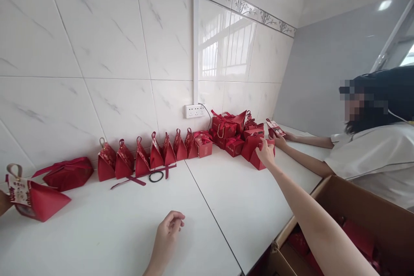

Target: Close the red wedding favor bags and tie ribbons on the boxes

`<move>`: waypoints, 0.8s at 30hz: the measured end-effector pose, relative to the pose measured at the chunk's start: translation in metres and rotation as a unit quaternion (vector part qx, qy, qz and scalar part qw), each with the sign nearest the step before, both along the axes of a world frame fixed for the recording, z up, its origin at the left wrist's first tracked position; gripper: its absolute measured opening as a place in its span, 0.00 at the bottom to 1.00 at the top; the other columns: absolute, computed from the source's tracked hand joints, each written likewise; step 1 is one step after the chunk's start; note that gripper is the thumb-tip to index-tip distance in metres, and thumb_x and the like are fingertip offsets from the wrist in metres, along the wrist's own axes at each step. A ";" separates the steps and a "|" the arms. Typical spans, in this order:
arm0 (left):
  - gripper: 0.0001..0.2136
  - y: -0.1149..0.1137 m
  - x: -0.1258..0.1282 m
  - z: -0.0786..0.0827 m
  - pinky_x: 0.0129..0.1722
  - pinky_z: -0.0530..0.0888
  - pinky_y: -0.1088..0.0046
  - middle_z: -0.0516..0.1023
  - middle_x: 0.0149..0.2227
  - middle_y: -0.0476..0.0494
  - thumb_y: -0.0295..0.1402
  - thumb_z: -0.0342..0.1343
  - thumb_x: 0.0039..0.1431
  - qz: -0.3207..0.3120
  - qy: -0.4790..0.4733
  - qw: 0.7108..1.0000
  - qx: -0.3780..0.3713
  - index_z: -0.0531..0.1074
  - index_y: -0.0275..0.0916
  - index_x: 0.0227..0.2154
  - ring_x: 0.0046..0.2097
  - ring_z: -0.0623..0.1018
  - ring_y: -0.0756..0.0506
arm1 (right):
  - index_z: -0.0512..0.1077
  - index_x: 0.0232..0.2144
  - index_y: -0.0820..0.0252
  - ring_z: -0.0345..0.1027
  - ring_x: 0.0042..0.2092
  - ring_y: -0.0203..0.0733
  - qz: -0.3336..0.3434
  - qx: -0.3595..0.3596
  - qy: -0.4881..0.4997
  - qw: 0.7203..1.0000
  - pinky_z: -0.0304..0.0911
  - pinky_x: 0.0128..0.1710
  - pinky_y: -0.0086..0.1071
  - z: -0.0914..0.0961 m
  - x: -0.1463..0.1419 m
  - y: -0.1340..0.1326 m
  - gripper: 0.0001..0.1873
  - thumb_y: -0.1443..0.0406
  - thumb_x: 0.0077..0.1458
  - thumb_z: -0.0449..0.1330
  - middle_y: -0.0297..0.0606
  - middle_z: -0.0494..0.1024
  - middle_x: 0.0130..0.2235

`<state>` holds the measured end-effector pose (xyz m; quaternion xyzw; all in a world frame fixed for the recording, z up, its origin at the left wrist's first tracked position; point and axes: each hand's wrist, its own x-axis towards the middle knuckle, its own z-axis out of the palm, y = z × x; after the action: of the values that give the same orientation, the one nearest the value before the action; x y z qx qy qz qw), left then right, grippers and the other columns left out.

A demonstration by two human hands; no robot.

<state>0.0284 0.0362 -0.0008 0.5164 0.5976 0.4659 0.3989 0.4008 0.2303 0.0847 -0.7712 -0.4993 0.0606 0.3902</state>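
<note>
My right hand [265, 153] is closed on the top of a red folded gift box [258, 164] at the right of the white table. That box stands in front of a stack of red ribboned boxes [224, 129]. Over the table's middle, my left hand [170, 226] is loosely curled, fingers together, with nothing visible in it. Beyond it lie dark red ribbon strips [136, 180] and a black ring-shaped band [156, 177]. Several red pyramid boxes with loops [142, 159] stand in a row along the wall.
At right a co-worker [381, 146] handles a tagged red item [274, 127]. An open cardboard carton [349, 194] with red boxes is under my right forearm. On the left are a tagged pyramid box [48, 200], beside another person's hand [4, 202], and a ribboned red box [69, 175].
</note>
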 end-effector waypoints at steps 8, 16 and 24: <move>0.11 0.004 0.000 0.003 0.33 0.65 0.70 0.68 0.23 0.48 0.42 0.49 0.48 0.001 -0.009 0.999 -0.036 0.69 0.40 0.26 0.31 0.70 0.43 | 0.60 0.53 0.60 0.68 0.44 0.54 -0.009 -0.053 -0.036 0.998 0.62 0.40 0.42 -0.005 -0.002 0.012 0.21 0.64 0.58 0.49 0.50 0.62 0.45; 0.11 -0.002 0.002 -0.001 0.32 0.66 0.71 0.69 0.27 0.47 0.42 0.48 0.51 -0.048 0.015 0.998 -0.024 0.69 0.41 0.27 0.34 0.71 0.43 | 0.62 0.45 0.62 0.65 0.40 0.43 0.036 -0.030 -0.045 0.998 0.61 0.38 0.35 -0.002 0.009 -0.013 0.13 0.67 0.56 0.52 0.41 0.67 0.41; 0.11 0.002 0.003 0.007 0.34 0.68 0.69 0.72 0.26 0.46 0.40 0.48 0.48 -0.067 0.021 0.997 -0.015 0.70 0.39 0.26 0.34 0.75 0.43 | 0.63 0.32 0.56 0.64 0.34 0.43 0.170 0.019 -0.069 0.983 0.60 0.35 0.35 -0.011 -0.014 -0.071 0.08 0.70 0.48 0.49 0.39 0.67 0.35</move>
<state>0.0312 0.0379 0.0062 0.5588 0.5767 0.4187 0.4241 0.3866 0.1591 0.0733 -0.6697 -0.6501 0.0636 0.3533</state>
